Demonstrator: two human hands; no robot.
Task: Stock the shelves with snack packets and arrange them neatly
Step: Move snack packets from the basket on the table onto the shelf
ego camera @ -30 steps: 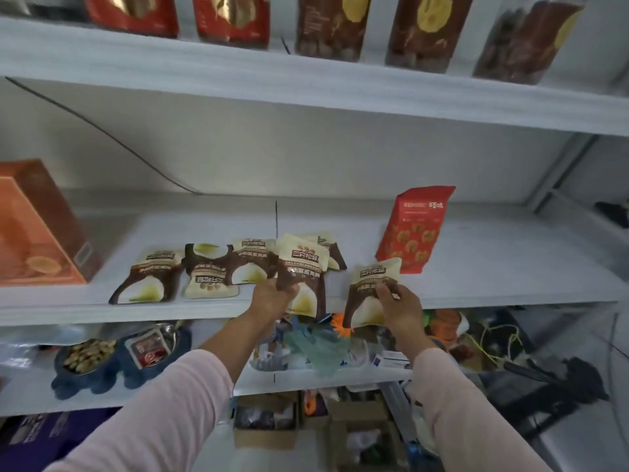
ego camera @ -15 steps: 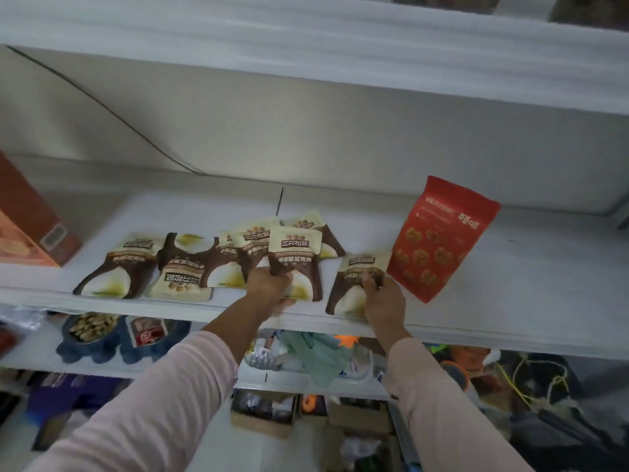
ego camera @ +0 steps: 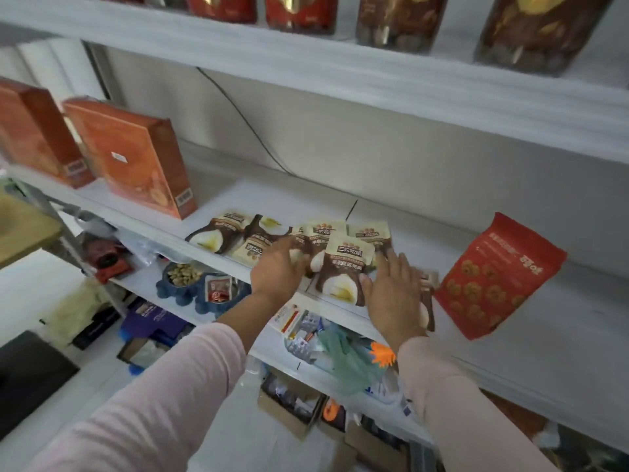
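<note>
Several brown-and-cream snack packets lie flat and overlapping near the front of the white middle shelf. My left hand rests flat on the packets left of the front one, fingers fairly straight. My right hand lies with spread fingers on another brown packet, mostly hidden under it, and its thumb touches the front packet's right edge. A red snack pouch stands tilted just right of my right hand.
Two orange boxes stand at the shelf's left end. Dark and red packets line the shelf above. The lower shelf holds a blue bowl of nuts and clutter; cardboard boxes sit below.
Both hands have let go of the packets they pinched and now lie flat on the pile. The right packet sits closer to the group. The camera has swung left, showing the orange boxes.
</note>
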